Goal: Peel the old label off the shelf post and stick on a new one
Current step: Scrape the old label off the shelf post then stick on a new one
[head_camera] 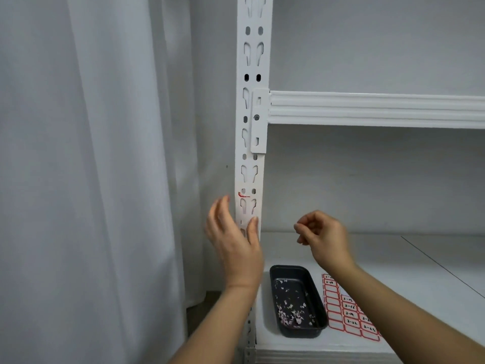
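Head view: my left hand (233,240) sits at about 7 o'clock of frame centre, fingers spread and relaxed, thumb tip resting on the front of the white shelf post (253,106), the other fingers reaching round its left edge; I read that as steadying the post near the work spot. The old label (242,194) is mostly gone: only a small red corner scrap stays stuck on the post, just at 12 o'clock of my left fingertips. My right hand (324,236) hovers at 5 o'clock of centre, well apart from the post, fingertips pressed together in a pinch; probably a peeled scrap in there, but too small to see, so cannot tell. The black tray (319,306) lies at 6 o'clock of that hand on the lower shelf (420,271), with pale paper bits on its floor, so it looks like the bin for peelings, kept right under the drop. The sheet of new labels (350,311), red-bordered with handwritten codes, lies touching the tray's right side, at 3 o'clock of it, close for the next pick. An upper shelf beam (367,107) runs off at 2 o'clock. White curtain (91,153) hangs at 9 o'clock, plain grey wall (367,43) behind.
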